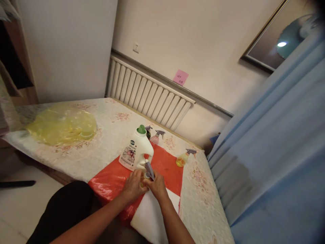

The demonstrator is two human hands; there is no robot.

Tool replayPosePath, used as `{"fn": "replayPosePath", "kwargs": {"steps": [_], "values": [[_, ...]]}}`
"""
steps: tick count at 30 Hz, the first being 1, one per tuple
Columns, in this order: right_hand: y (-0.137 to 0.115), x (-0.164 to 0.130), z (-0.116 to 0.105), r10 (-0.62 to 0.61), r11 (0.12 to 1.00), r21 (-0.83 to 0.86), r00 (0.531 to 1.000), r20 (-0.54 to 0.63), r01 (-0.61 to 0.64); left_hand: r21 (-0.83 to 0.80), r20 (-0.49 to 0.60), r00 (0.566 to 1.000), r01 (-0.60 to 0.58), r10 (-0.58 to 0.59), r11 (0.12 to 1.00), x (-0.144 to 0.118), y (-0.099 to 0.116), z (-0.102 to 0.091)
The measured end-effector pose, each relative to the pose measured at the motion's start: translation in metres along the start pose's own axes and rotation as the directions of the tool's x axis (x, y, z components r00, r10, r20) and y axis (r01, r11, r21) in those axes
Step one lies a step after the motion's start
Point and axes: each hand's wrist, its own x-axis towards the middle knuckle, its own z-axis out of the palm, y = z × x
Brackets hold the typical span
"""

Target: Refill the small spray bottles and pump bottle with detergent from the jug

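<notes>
Between my two hands stands a spray bottle with a grey and white trigger head. My left hand is wrapped round its body, which the fingers mostly hide. My right hand grips the bottle near the neck, just below the trigger. Right behind it is a large white detergent jug with a printed label, a side handle and a green spout piece in its open mouth. A red plastic sheet lies under these things, and a white folded cloth or pad covers its near part.
A spray bottle with yellow liquid stands to the right, a pink one behind the jug, beside a dark one. A yellow plastic bag and a green cap lie left on the flowered tablecloth. A blue curtain hangs right.
</notes>
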Motion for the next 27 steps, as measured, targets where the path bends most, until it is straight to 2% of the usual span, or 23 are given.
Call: {"fn": "replayPosePath", "kwargs": {"steps": [13, 18, 23, 27], "values": [[0.010, 0.003, 0.002, -0.030, 0.996, 0.084, 0.999, -0.028, 0.032, 0.046, 0.018, 1.000, 0.001, -0.002, 0.999, 0.000, 0.000, 0.002], [0.011, -0.002, 0.015, 0.017, 0.997, 0.078, 0.990, -0.139, -0.006, 0.067, 0.008, 1.000, 0.027, -0.027, 0.997, -0.001, 0.004, 0.003], [0.012, -0.009, 0.031, 0.077, 0.994, 0.090, 0.961, -0.265, -0.055, 0.060, 0.014, 1.000, 0.020, -0.021, 0.998, -0.003, 0.004, 0.003], [0.013, -0.011, 0.034, 0.085, 0.994, 0.097, 0.954, -0.286, -0.060, 0.047, 0.014, 1.000, 0.021, -0.022, 0.999, -0.004, 0.005, 0.001]]}}
